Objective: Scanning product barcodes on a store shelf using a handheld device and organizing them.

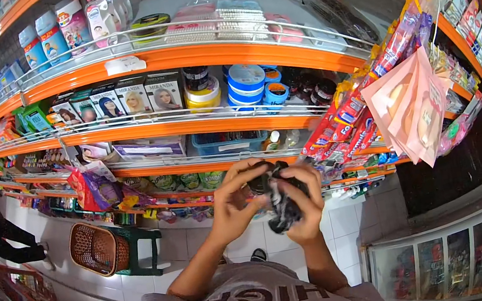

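Both hands are raised in front of my chest, before the store shelves. My left hand [238,199] has its fingers curled around a small dark round item [258,185], perhaps a jar. In my right hand [303,202] is a crumpled black cloth or plastic piece [282,208], blurred, which lies against the dark item. Beyond my hands, blue jars [244,83] and a yellow jar [203,96] stand on a middle shelf, beside upright hair dye boxes [133,97]. A blue plastic bin [229,141] sits one shelf lower.
Orange-edged shelves [197,124] with wire rails curve around me. Toothbrush packs [346,117] and pink packets [407,106] hang at the right. A brown basket [94,249] rests by a green stool [142,247]. Someone in dark trousers [15,238] stands at the left; a glass showcase [439,260] is lower right.
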The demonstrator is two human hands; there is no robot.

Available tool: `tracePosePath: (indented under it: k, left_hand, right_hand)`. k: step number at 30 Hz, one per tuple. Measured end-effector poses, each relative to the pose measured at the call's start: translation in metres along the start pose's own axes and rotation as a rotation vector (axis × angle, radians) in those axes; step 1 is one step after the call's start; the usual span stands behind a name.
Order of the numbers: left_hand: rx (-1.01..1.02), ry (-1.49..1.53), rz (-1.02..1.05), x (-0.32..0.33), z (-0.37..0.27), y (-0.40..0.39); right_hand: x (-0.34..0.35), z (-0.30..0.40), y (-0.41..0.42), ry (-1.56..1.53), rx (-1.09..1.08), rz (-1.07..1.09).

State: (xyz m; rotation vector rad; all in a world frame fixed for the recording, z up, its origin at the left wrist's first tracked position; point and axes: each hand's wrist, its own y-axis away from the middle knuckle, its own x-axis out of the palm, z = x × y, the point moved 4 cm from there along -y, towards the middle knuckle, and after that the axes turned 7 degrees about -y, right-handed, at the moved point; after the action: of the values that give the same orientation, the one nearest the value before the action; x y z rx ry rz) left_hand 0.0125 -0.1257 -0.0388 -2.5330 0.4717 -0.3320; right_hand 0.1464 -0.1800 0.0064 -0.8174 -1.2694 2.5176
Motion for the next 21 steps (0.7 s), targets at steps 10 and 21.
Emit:
tracePosePath:
  k: [10,21]
  left_hand:
    - [-0.097,0.311,0.007,0.017,0.007,-0.003]
    - [-0.237,0.218,-0.104,0.031,0.006,0.002]
  right_hand:
    - [0.003,-0.001,0.004,-0.005,-0.036,-0.095]
    - [0.005,-0.032,0.025,-0.253,0.208,-0.369]
